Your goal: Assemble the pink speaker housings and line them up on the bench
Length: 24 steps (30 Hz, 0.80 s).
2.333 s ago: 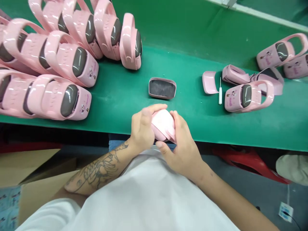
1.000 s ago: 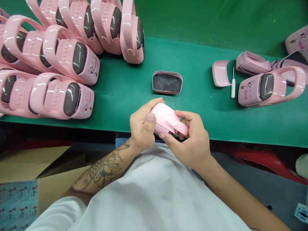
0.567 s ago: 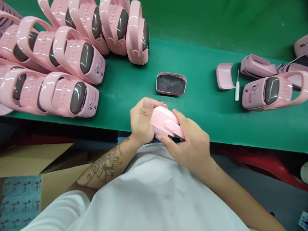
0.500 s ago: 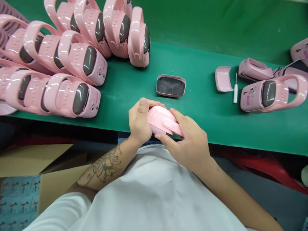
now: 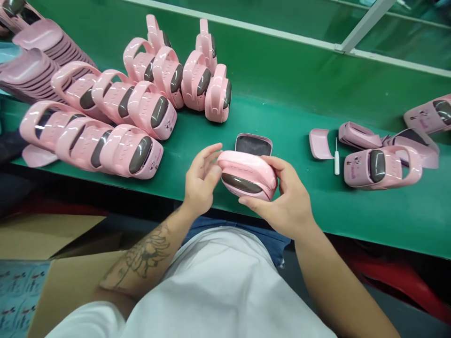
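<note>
A pink plastic housing (image 5: pixel 246 164) with a dark glossy window and a carry handle is tilted between my hands above the table's front edge. My right hand (image 5: pixel 285 197) grips its right end, thumb below and fingers above. At its left end, my left hand (image 5: pixel 200 180) is open with fingers apart; its thumb tip is close to the housing, and I cannot tell if it touches. Just behind the housing lies a pink tray-like shell (image 5: pixel 253 144) with a dark inside, its near side hidden.
Several like pink housings (image 5: pixel 132 150) stand in rows at left, before stacked pink panels (image 5: pixel 31 70). At right lie a curved pink panel (image 5: pixel 320 143), a white-handled screwdriver (image 5: pixel 337 162) and another housing (image 5: pixel 382 166). An open cardboard box (image 5: pixel 77 281) stands lower left, below the green table (image 5: pixel 197 141).
The housing has turned in my hands, so its dark window and long side now face me. My left hand has loosened from around its end. The camera view has shifted.
</note>
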{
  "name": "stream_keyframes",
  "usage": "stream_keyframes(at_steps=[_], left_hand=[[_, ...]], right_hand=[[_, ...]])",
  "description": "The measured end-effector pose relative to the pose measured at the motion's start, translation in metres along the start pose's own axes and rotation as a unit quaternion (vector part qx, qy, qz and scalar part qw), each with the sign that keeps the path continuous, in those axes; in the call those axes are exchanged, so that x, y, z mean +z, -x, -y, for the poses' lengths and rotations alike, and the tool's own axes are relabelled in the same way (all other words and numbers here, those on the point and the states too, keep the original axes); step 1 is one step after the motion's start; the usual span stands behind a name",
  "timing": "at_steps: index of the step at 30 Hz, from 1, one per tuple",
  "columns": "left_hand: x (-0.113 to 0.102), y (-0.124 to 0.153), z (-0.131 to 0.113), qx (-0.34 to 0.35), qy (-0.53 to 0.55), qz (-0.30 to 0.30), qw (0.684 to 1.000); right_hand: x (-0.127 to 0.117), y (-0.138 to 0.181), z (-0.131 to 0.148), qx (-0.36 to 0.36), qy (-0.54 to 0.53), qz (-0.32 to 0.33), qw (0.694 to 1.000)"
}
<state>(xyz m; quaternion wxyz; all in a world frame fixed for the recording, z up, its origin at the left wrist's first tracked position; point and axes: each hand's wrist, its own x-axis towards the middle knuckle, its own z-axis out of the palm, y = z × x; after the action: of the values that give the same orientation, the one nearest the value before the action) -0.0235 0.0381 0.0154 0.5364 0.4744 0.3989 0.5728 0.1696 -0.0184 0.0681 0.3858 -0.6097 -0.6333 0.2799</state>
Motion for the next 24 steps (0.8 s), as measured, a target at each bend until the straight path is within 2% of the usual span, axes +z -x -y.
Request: stream_keyframes(at_steps=[1,3,5,9,14,17,21,24], left_hand=[[-0.009,-0.004,-0.003,0.046,-0.052,0.083,0.994],[-0.024,-0.011,-0.011,0.077,-0.141,0.233,0.959],[-0.031,-0.014,-0.016,0.069,-0.205,0.293,0.931],[-0.034,-0.008,-0.019,0.031,-0.279,0.261,0.924],[-0.030,-0.003,-0.028,0.097,-0.315,0.266,0.906],[-0.022,-0.007,-0.037,0.106,-0.343,0.276,0.891],[-0.010,-0.011,-0.045,0.080,-0.327,0.291,0.895],[-0.003,-0.008,-0.049,0.022,-0.316,0.257,0.913]], right_hand=[[-0.006,-0.004,0.002,-0.019,0.033,0.026,0.999],[-0.014,-0.012,0.004,-0.070,0.081,0.078,0.991],[-0.018,-0.017,0.001,-0.109,0.099,0.113,0.983],[-0.024,-0.017,-0.007,-0.100,0.084,0.159,0.979],[-0.034,-0.013,-0.011,-0.043,0.069,0.200,0.977],[-0.034,-0.015,-0.011,-0.023,0.045,0.217,0.975],[-0.033,-0.016,-0.008,0.011,0.006,0.214,0.977],[-0.030,-0.014,-0.003,0.059,-0.029,0.209,0.976]])
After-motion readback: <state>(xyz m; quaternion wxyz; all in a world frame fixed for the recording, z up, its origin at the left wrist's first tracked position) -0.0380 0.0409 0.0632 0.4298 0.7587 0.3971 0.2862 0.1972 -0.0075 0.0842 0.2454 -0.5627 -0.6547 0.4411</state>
